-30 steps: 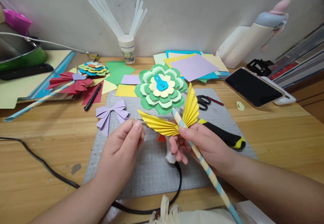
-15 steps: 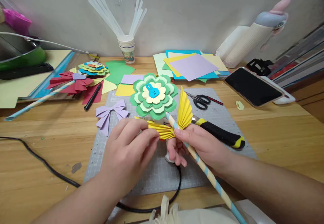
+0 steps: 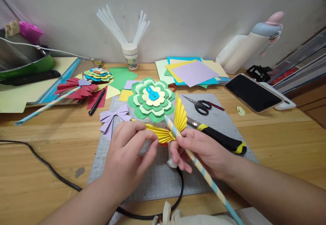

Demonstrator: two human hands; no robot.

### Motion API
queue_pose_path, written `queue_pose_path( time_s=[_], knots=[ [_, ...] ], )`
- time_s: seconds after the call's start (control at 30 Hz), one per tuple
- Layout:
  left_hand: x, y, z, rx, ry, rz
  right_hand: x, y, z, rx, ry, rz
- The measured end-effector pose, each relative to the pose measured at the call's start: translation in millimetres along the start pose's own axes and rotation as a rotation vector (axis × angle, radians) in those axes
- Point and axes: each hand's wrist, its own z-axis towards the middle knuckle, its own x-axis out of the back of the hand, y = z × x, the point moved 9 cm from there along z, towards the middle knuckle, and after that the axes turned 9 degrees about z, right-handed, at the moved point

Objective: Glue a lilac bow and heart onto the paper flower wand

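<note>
In the middle of the frame, the right hand (image 3: 210, 150) is closed around a striped stem (image 3: 212, 185), its thumb lying on top just below a yellow pleated paper (image 3: 180, 116). The stem slants from the centre to the lower right edge, the hand gripping it in its upper part. Its upper end meets a green layered flower (image 3: 152, 103), which sits above and left of that hand, near the frame's centre. One yellow leaf stands upright just above the right hand; the other reaches left, partly behind the left hand (image 3: 128, 153). The left hand is narrow, thumb and forefinger drawn together at that leaf; whether they pinch it, I cannot tell. A purple bow (image 3: 112, 118) lies on the cutting mat (image 3: 150, 184), above and left of the left hand.
</note>
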Motion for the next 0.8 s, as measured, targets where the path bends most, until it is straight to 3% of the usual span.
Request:
queue_pose_path(
  time_s=[0.17, 0.3, 0.47, 0.53, 0.67, 0.8],
  knots=[
    [2.4, -4, 1, 0.036, 0.011, -0.060, 6, -1, -1, 0.000, 0.069, 0.054],
    [-1.2, -19, 1, 0.132, -0.005, -0.082, 17, -8, 0, 0.029, 0.142, 0.084],
    [-21.1, -35, -3, 0.274, -0.206, -0.281, 56, -47, -5, 0.250, 0.302, 0.170],
    [-28.3, -24, -4, 0.201, -0.342, -0.359, 72, -67, -10, 0.376, 0.358, 0.210],
    [-38.5, 24, -17, -0.170, -0.587, -0.371, 91, -89, -17, 0.505, 0.396, 0.209],
    [-46.4, 54, -32, -0.417, -0.593, -0.293, 97, -88, -14, 0.494, 0.384, 0.186]
  ],
)
